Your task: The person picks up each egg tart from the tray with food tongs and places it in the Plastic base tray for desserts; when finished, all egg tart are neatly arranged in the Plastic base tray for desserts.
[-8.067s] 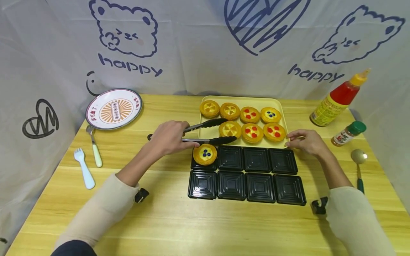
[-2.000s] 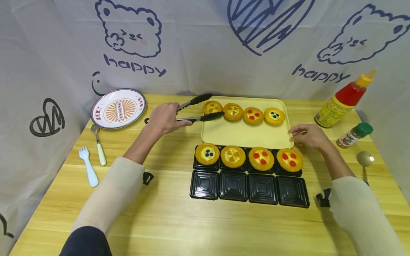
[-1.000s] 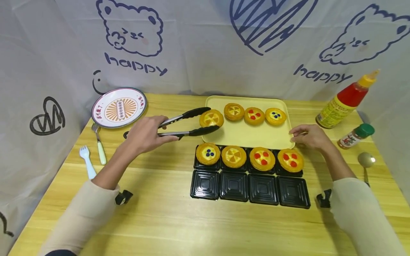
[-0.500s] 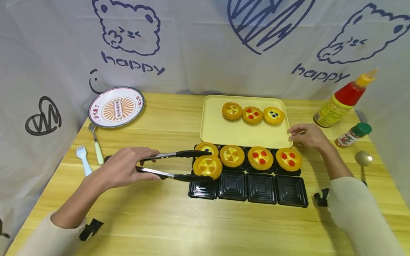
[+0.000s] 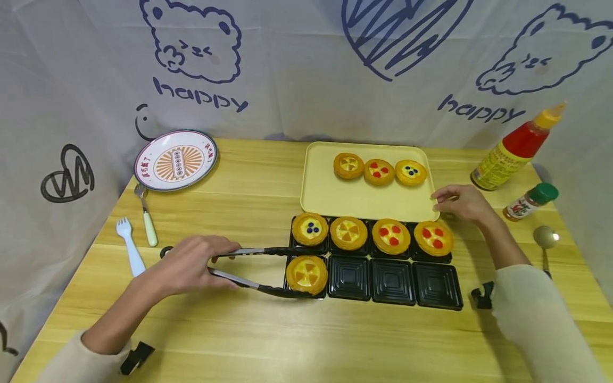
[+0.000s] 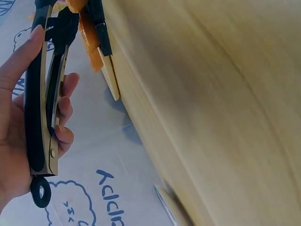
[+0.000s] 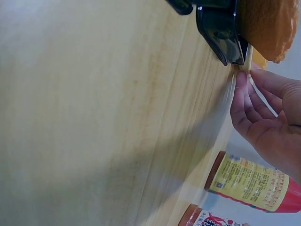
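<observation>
My left hand (image 5: 198,264) holds black-and-silver tongs (image 6: 37,108). Their black tips lie on either side of an egg tart (image 5: 307,275) with orange wedge topping, which sits in the front-left black square holder. Whether the tips still press on it, I cannot tell. Behind it, a tart with blueberries (image 5: 309,230), one with wedges (image 5: 348,233) and two with red pieces fill the back row of holders. With thumb and fingers my right hand (image 5: 462,204) pinches the right front corner of the yellow tray (image 5: 364,199), on which three tarts stand along the back.
Front-row holders (image 5: 392,281) right of the tart are bare. At the left lie a plate (image 5: 176,160), a metal fork (image 5: 149,229) and a blue fork (image 5: 130,247). On the right stand a sauce bottle (image 5: 510,149) and a seasoning jar (image 5: 530,202), with a spoon (image 5: 546,236) nearby.
Over the last seconds the tongs moved several tarts from the tray into the back-row holders. Just now the wedge tart came from the tray's left end to the front-left holder. My right hand stayed put.
</observation>
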The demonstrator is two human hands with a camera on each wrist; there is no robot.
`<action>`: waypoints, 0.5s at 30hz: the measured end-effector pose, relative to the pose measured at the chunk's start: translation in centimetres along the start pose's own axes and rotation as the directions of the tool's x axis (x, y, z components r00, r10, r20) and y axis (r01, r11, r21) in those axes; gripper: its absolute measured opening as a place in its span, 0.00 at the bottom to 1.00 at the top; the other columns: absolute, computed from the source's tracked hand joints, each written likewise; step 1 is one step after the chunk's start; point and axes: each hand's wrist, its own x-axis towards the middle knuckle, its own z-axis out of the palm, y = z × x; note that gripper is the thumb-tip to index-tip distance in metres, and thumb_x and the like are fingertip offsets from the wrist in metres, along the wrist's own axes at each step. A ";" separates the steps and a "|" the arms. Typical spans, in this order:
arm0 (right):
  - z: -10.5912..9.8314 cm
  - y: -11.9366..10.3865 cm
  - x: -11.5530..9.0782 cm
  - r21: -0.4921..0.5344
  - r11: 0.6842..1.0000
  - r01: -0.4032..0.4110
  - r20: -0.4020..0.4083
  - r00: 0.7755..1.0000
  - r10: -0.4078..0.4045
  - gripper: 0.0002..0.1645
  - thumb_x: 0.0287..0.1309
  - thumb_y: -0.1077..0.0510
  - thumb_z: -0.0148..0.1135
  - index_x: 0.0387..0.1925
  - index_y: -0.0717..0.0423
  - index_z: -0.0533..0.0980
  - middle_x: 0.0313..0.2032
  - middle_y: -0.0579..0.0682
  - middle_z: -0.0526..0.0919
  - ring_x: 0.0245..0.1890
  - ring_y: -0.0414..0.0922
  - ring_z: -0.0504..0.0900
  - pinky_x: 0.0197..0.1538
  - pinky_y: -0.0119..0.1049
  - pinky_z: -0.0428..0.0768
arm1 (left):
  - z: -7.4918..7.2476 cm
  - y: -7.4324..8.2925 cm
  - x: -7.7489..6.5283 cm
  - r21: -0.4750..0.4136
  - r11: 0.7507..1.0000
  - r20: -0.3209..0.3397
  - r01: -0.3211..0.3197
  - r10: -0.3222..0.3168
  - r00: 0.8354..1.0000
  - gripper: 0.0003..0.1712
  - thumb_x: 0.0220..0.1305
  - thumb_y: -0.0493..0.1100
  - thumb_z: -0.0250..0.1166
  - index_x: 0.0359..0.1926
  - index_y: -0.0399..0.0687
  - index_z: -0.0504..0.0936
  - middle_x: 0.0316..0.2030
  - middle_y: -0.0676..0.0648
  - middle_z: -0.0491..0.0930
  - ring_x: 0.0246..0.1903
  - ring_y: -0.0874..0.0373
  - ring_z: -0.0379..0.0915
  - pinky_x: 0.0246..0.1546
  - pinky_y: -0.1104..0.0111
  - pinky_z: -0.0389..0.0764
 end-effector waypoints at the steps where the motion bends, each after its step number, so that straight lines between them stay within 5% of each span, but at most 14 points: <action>1: 0.0 0.0 0.0 -0.001 1.000 0.000 0.000 1.000 0.000 0.22 0.58 0.55 0.64 0.49 0.67 0.75 0.42 0.62 0.78 0.34 0.46 0.73 0.31 0.31 0.72 | -0.1 0.0 0.0 -0.003 1.000 0.005 0.008 -0.008 1.000 0.38 0.39 0.57 0.78 0.51 0.42 0.81 0.45 0.45 0.84 0.41 0.54 0.81 0.39 0.59 0.81; 8: -0.1 0.1 0.0 -0.004 1.000 0.000 -0.005 1.000 0.000 0.21 0.58 0.56 0.63 0.49 0.67 0.76 0.41 0.62 0.78 0.34 0.47 0.73 0.31 0.30 0.72 | -1.4 0.1 0.5 -0.049 0.998 0.018 0.034 -0.033 0.999 0.39 0.39 0.56 0.78 0.53 0.42 0.80 0.46 0.46 0.83 0.30 0.64 0.75 0.31 0.67 0.76; 15: 0.0 0.0 -0.1 -0.009 1.000 0.012 -0.004 1.000 -0.012 0.23 0.58 0.55 0.65 0.49 0.68 0.75 0.42 0.63 0.78 0.34 0.47 0.74 0.30 0.30 0.72 | -2.3 -0.4 3.2 -0.109 0.994 0.003 0.020 -0.020 1.000 0.42 0.40 0.57 0.78 0.55 0.38 0.78 0.48 0.42 0.82 0.38 0.55 0.79 0.40 0.59 0.80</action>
